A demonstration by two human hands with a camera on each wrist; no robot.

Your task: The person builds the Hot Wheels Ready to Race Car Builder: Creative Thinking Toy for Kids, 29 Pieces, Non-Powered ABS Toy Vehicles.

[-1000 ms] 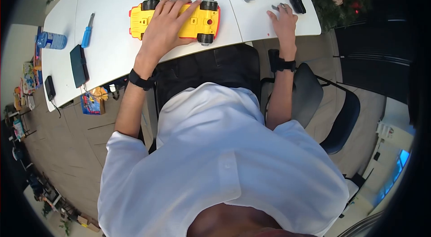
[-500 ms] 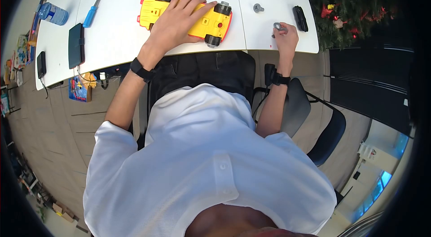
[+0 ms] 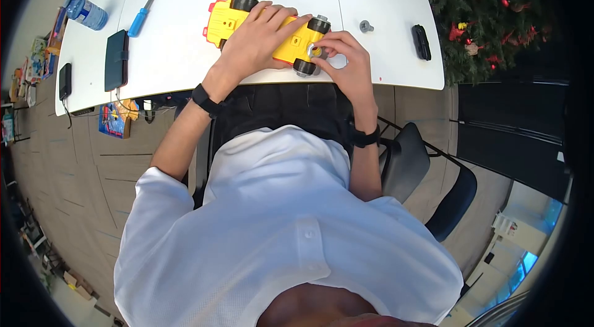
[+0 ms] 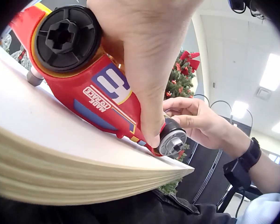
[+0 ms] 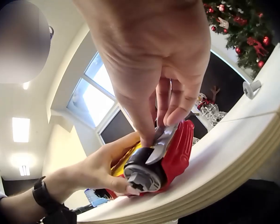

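Note:
A toy car (image 3: 223, 22) with a yellow underside and red body lies upside down near the table's front edge; its red side (image 4: 91, 100) carries a number 3. My left hand (image 3: 252, 42) grips it across the middle, thumb on the near side. At the car's right end, between two black wheels, my right hand (image 3: 349, 70) pinches a small grey part (image 3: 314, 51) against the underside. In the right wrist view that grey part (image 5: 164, 142) lies beside a wheel with a grey hub (image 5: 142, 178). The fingers hide part of it.
A grey bolt (image 3: 366, 26) and a black case (image 3: 421, 42) lie to the right on the white table (image 3: 179, 48). Leftward are a blue screwdriver (image 3: 142, 15), a dark phone case (image 3: 116, 60), a water bottle (image 3: 87, 12) and a small black device (image 3: 65, 81).
My right hand has moved left from the table's right part to the car's right end, bringing the grey part it picked up. My left hand keeps its grip on the car.

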